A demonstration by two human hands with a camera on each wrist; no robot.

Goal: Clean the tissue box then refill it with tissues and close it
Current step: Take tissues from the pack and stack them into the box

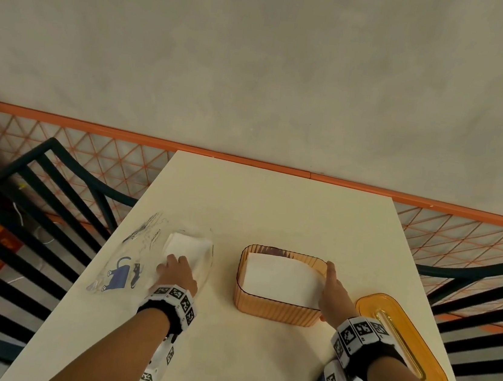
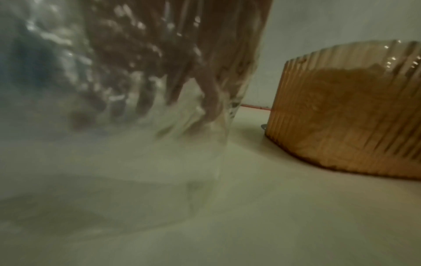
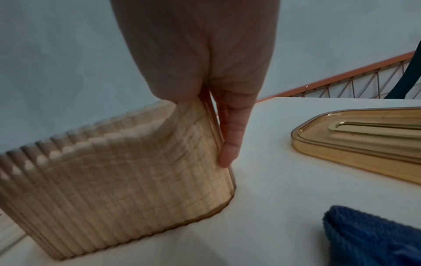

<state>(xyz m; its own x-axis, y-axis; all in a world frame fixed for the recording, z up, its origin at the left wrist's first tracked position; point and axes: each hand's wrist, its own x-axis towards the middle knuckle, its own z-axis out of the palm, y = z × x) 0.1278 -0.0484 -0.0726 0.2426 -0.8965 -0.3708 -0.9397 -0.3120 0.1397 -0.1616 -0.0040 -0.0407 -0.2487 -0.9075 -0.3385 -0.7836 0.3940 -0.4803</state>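
Observation:
The amber ribbed tissue box [image 1: 274,304] stands open on the cream table [image 1: 273,205], with a white stack of tissues [image 1: 280,277] inside it. My right hand [image 1: 333,295] pinches the box's right end wall; one finger [image 3: 227,144] lies outside the wall of the box [image 3: 127,176], the rest shows through it. My left hand [image 1: 176,271] is inside the clear tissue package [image 1: 140,259], fingers curled on the near end of the white tissues [image 1: 188,244] left in it. Through the crinkled plastic [image 2: 56,54] my fingers [image 2: 208,97] look blurred. The amber lid [image 1: 401,338] lies flat to the right.
A blue cloth [image 3: 369,237] lies near the table's front right edge, under my right wrist. Dark chair backs [image 1: 19,209] stand on both sides of the table. An orange-railed mesh barrier [image 1: 91,145] runs behind, with a grey wall beyond.

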